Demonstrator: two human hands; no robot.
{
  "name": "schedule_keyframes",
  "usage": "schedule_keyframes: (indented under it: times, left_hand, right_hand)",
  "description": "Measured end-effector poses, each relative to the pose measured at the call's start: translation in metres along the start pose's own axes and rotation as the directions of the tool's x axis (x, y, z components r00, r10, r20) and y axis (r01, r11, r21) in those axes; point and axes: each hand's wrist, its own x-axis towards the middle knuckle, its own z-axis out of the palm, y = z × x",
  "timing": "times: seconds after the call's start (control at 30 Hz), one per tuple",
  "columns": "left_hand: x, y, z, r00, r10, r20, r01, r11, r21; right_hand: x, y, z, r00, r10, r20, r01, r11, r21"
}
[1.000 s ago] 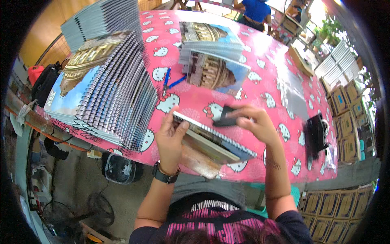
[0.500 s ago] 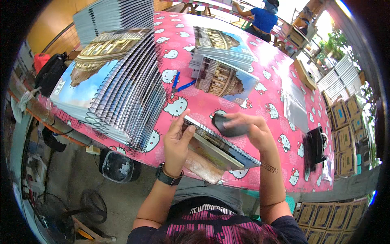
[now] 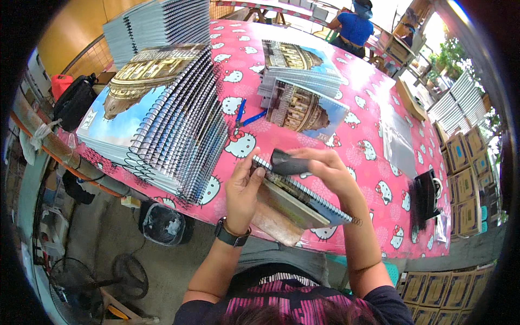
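My left hand point(image 3: 242, 187) is closed around the upper left end of a spiral notebook point(image 3: 295, 205), thumb on the near side. The notebook stands on edge, its coil-bound spine facing up. A short tail of loose wire coil point(image 3: 357, 221) sticks out past its right end, beside my right forearm. My right hand point(image 3: 327, 167), slightly blurred, grips a dark, rounded piece point(image 3: 287, 163) whose exact kind I cannot make out. That piece is over the spine, close to my left fingers. A worn wooden block point(image 3: 277, 223) lies against the notebook's near side.
Tall stacks of bound notebooks point(image 3: 181, 122) fill the left of the pink table point(image 3: 252, 138). A smaller pile point(image 3: 309, 105) stands ahead, with blue-handled pliers point(image 3: 248, 116) beside it. Black coils point(image 3: 418, 208) lie at right. A person in blue point(image 3: 355, 27) sits at a far table.
The dark piece in my right hand has moved left along the spine, nearer my left hand. The coil tail at the right end looks shorter. The whole view has shifted slightly.
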Motion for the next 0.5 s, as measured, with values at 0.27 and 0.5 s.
schedule_keyframes:
  times: [0.27, 0.5]
  left_hand:
    - [0.01, 0.021, 0.022, 0.99, 0.04, 0.132, -0.04, 0.999, -0.005]
    - [-0.006, 0.049, 0.081, 0.929, 0.232, 0.287, -0.285, 0.946, 0.157]
  right_hand:
    - [-0.045, 0.003, -0.04, 0.98, 0.045, -0.194, -0.155, 0.785, -0.6]
    - [-0.062, -0.098, 0.011, 0.928, -0.323, -0.184, 0.181, 0.825, -0.536]
